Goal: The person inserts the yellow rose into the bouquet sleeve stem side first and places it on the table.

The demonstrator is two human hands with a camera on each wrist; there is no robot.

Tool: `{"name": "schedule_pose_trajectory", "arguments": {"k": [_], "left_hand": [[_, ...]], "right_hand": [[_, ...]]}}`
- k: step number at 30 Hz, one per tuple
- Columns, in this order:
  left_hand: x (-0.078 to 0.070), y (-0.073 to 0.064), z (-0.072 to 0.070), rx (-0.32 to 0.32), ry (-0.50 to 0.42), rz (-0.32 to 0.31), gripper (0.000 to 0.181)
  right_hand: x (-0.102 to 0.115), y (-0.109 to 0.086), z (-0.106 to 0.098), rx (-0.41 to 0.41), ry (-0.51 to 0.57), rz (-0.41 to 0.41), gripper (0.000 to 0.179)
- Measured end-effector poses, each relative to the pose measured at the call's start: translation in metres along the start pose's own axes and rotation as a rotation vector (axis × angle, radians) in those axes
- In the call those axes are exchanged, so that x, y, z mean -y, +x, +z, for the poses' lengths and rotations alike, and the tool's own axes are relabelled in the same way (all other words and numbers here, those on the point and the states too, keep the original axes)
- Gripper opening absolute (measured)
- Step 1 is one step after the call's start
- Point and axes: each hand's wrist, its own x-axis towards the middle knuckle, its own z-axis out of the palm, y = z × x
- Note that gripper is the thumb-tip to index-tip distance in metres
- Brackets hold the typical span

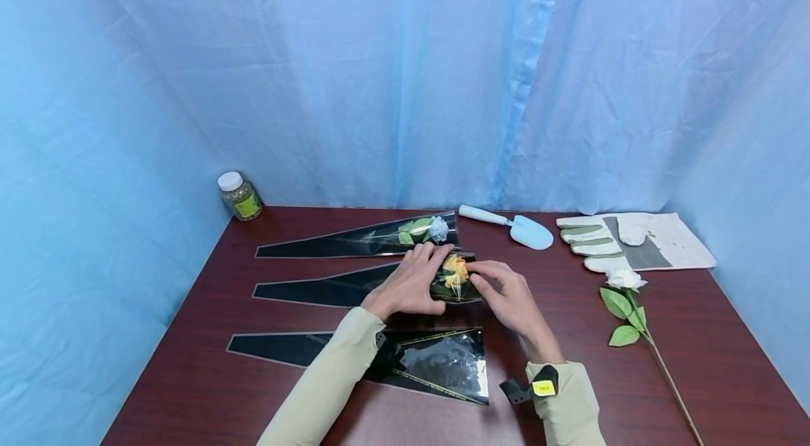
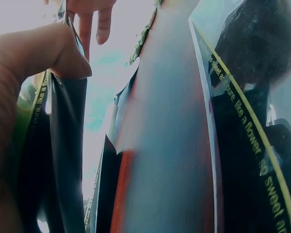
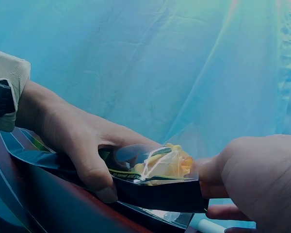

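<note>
A yellow rose (image 1: 455,270) lies inside the middle black-and-clear flower sleeve (image 1: 316,291), its bloom by the wide mouth. My left hand (image 1: 414,282) grips this sleeve across its width just left of the bloom, thumb along the near edge, as the left wrist view also shows. At the mouth, my right hand (image 1: 511,302) holds the sleeve's rim beside the rose; in the right wrist view some fingers are below the rim and partly hidden. Behind lies a sleeve with a pale blue rose (image 1: 438,228). A flat sleeve (image 1: 443,361) with no flower lies nearer.
At right, a white rose (image 1: 625,280) with a long stem lies on the dark red table (image 1: 190,376). Gardening gloves (image 1: 664,242) and a light blue trowel (image 1: 531,231) are at the back. A lidded jar (image 1: 243,201) stands at the back left corner. Blue curtains surround the table.
</note>
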Motion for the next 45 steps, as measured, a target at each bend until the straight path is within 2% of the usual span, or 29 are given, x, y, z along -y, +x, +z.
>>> {"name": "schedule_pose_trajectory", "arguments": {"k": [7, 26, 29, 35, 45], "left_hand": [[0.000, 0.000, 0.001, -0.007, -0.002, -0.009, 0.099], [0.006, 0.002, 0.003, -0.009, 0.036, -0.019, 0.099], [0.008, 0.002, 0.004, -0.002, 0.051, -0.031, 0.100], [0.010, 0.004, 0.003, 0.004, 0.069, -0.048, 0.101], [0.017, 0.006, 0.006, 0.038, 0.110, -0.104, 0.101]], "right_hand": [[0.000, 0.000, 0.003, 0.039, 0.036, 0.051, 0.032], [0.001, 0.001, 0.012, 0.119, 0.070, 0.119, 0.043], [0.000, 0.001, 0.011, 0.092, 0.074, 0.146, 0.041], [0.002, 0.001, 0.012, -0.019, 0.051, 0.173, 0.034], [-0.011, 0.006, 0.029, -0.020, 0.018, 0.203, 0.007]]}}
